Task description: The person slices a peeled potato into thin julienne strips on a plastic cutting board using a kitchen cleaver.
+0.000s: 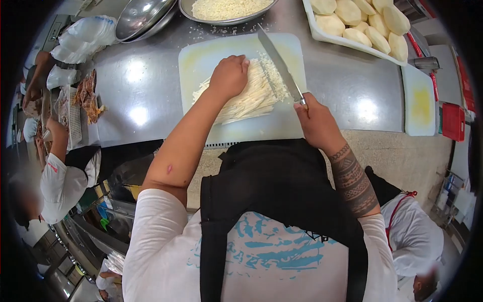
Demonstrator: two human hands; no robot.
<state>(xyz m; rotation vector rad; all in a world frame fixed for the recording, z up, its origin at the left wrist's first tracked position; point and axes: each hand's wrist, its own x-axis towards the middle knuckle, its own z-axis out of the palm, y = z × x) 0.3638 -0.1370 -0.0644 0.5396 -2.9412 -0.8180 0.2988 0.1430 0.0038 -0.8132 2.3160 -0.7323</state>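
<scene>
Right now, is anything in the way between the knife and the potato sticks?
Nothing visible. The right hand holds the long steel knife, its blade against the pile of pale potato sticks on the white cutting board. The left hand presses the pile beside the blade, fingers curled, not under it.

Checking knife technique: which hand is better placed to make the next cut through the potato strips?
Likely the right: the right hand grips the knife, blade angled over the potato strips, while the left hand holds them down.
</scene>
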